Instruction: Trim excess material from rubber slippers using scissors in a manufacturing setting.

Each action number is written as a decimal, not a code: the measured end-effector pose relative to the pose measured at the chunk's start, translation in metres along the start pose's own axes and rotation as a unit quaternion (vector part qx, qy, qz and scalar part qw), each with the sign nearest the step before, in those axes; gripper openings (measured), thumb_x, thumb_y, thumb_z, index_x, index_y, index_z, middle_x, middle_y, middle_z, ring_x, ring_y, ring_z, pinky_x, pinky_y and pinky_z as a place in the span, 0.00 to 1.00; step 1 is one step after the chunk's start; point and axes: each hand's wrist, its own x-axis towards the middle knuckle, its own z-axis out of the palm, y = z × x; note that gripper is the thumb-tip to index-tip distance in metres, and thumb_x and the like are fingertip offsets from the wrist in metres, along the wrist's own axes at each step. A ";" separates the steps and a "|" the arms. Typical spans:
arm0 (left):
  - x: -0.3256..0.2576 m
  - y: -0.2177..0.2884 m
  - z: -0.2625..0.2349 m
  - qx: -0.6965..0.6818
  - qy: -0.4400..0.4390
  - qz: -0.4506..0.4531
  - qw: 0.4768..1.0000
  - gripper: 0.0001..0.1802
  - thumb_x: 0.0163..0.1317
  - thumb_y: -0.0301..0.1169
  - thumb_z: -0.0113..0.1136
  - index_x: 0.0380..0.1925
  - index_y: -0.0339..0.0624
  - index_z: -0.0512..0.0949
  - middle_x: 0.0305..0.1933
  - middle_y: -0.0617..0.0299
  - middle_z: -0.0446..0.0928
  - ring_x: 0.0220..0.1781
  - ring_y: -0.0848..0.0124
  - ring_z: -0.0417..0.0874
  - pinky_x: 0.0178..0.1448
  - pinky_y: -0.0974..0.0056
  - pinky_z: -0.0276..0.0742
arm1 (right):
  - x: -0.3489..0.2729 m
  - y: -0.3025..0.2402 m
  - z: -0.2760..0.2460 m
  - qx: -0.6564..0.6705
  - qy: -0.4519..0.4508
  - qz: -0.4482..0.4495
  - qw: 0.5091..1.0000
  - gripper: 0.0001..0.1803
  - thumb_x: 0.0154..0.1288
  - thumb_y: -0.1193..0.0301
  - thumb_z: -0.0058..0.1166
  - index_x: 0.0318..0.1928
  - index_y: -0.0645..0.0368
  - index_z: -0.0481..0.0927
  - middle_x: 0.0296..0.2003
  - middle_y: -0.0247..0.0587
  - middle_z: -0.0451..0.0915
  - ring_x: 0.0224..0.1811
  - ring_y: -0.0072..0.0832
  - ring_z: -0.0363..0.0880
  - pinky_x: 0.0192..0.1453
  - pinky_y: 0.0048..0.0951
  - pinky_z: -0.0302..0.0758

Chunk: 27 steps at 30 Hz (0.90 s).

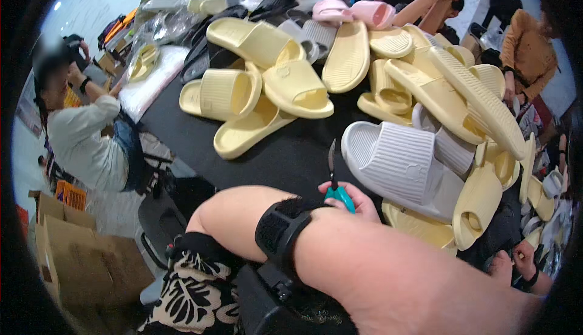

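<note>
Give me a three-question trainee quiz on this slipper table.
1. What tool does the hand beside the grey slipper hold?
2. True or false: that tool's handles are red.
3. Most slippers on the black table are: A pink, B pale yellow, C black.
Key: 1 scissors, blade pointing up; 2 false, they are teal; 3 B.
</note>
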 end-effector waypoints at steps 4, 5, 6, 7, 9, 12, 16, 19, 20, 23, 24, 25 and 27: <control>-0.010 -0.005 -0.009 0.030 0.029 0.029 0.999 0.16 0.51 0.22 0.56 0.42 0.35 0.77 0.33 0.59 0.81 0.30 0.76 0.79 0.33 0.69 0.74 | 0.005 -0.006 0.007 0.007 -0.005 0.028 1.000 0.18 0.65 0.69 0.53 0.53 0.61 0.68 0.27 0.34 0.77 0.23 0.13 0.72 0.26 0.15 0.69; -0.011 -0.007 -0.009 0.035 0.034 0.037 0.998 0.16 0.51 0.22 0.56 0.42 0.35 0.77 0.33 0.59 0.81 0.30 0.76 0.79 0.33 0.69 0.74 | 0.003 -0.007 0.007 0.020 -0.012 0.023 0.999 0.19 0.65 0.70 0.53 0.53 0.62 0.67 0.27 0.34 0.77 0.24 0.13 0.72 0.28 0.15 0.69; -0.013 -0.008 -0.009 0.040 0.039 0.045 0.997 0.16 0.51 0.22 0.56 0.42 0.35 0.77 0.33 0.59 0.81 0.31 0.76 0.79 0.33 0.69 0.74 | 0.004 -0.006 0.008 0.015 -0.013 0.026 0.999 0.19 0.65 0.70 0.53 0.53 0.62 0.67 0.27 0.34 0.77 0.24 0.13 0.72 0.28 0.15 0.69; -0.014 -0.010 -0.009 0.045 0.044 0.052 0.997 0.16 0.51 0.22 0.56 0.43 0.35 0.77 0.33 0.59 0.81 0.31 0.76 0.79 0.33 0.69 0.74 | 0.006 -0.004 0.009 0.014 -0.014 0.030 0.999 0.19 0.65 0.70 0.53 0.53 0.62 0.67 0.27 0.34 0.77 0.24 0.13 0.72 0.29 0.15 0.69; -0.012 -0.016 -0.010 0.048 0.049 0.065 0.995 0.16 0.51 0.22 0.56 0.43 0.34 0.77 0.34 0.59 0.81 0.31 0.76 0.79 0.33 0.69 0.74 | 0.006 -0.005 0.006 -0.007 -0.016 0.033 0.999 0.19 0.65 0.70 0.53 0.53 0.62 0.68 0.28 0.34 0.77 0.26 0.14 0.74 0.31 0.16 0.71; -0.008 -0.020 -0.009 0.057 0.053 0.081 0.994 0.17 0.51 0.22 0.56 0.44 0.34 0.77 0.34 0.58 0.81 0.31 0.76 0.79 0.34 0.69 0.74 | 0.008 0.012 -0.002 -0.007 -0.028 -0.013 1.000 0.19 0.65 0.69 0.54 0.53 0.62 0.68 0.31 0.34 0.77 0.30 0.14 0.75 0.34 0.17 0.72; -0.013 -0.023 -0.009 0.075 0.066 0.093 0.991 0.17 0.51 0.22 0.56 0.44 0.34 0.76 0.35 0.58 0.81 0.32 0.76 0.79 0.34 0.69 0.74 | 0.006 0.011 0.003 0.001 -0.011 0.022 1.000 0.19 0.64 0.70 0.57 0.53 0.61 0.70 0.33 0.31 0.75 0.35 0.13 0.74 0.37 0.17 0.72; -0.012 -0.026 -0.008 0.082 0.070 0.100 0.989 0.18 0.51 0.22 0.56 0.45 0.34 0.76 0.36 0.58 0.81 0.32 0.76 0.79 0.34 0.69 0.74 | 0.007 0.013 -0.002 -0.011 -0.021 0.008 1.000 0.19 0.63 0.70 0.57 0.53 0.61 0.71 0.33 0.29 0.74 0.35 0.12 0.72 0.38 0.16 0.71; -0.013 -0.027 -0.006 0.079 0.072 0.101 0.989 0.18 0.51 0.22 0.56 0.45 0.34 0.76 0.36 0.57 0.81 0.32 0.76 0.79 0.34 0.69 0.74 | 0.006 0.016 -0.002 -0.007 -0.016 0.009 1.000 0.19 0.63 0.70 0.57 0.53 0.61 0.71 0.33 0.29 0.74 0.35 0.12 0.72 0.38 0.16 0.71; -0.014 -0.030 -0.002 0.074 0.078 0.105 0.989 0.18 0.52 0.22 0.56 0.46 0.34 0.76 0.36 0.57 0.81 0.32 0.76 0.79 0.35 0.69 0.74 | 0.012 0.010 -0.002 -0.057 -0.013 -0.004 0.998 0.18 0.63 0.70 0.58 0.52 0.61 0.72 0.34 0.28 0.74 0.34 0.12 0.71 0.37 0.17 0.71; -0.013 -0.031 -0.001 0.076 0.078 0.108 0.988 0.18 0.52 0.22 0.56 0.46 0.34 0.75 0.37 0.57 0.81 0.33 0.76 0.79 0.35 0.69 0.74 | 0.012 0.012 -0.002 -0.057 -0.010 -0.006 0.998 0.18 0.63 0.70 0.58 0.52 0.61 0.72 0.34 0.28 0.74 0.34 0.12 0.71 0.37 0.17 0.71; -0.012 -0.032 0.000 0.078 0.078 0.111 0.988 0.19 0.52 0.22 0.56 0.46 0.34 0.75 0.37 0.57 0.81 0.33 0.76 0.79 0.35 0.69 0.74 | 0.012 0.017 -0.003 -0.024 -0.017 -0.007 1.000 0.18 0.63 0.70 0.58 0.52 0.61 0.72 0.34 0.29 0.74 0.34 0.12 0.72 0.38 0.17 0.71; -0.011 -0.032 0.000 0.081 0.072 0.116 0.987 0.19 0.52 0.22 0.55 0.47 0.34 0.75 0.37 0.57 0.80 0.33 0.76 0.79 0.35 0.69 0.74 | 0.015 0.021 -0.004 0.009 -0.019 -0.017 1.000 0.18 0.63 0.70 0.57 0.52 0.61 0.72 0.35 0.30 0.75 0.35 0.13 0.72 0.38 0.17 0.71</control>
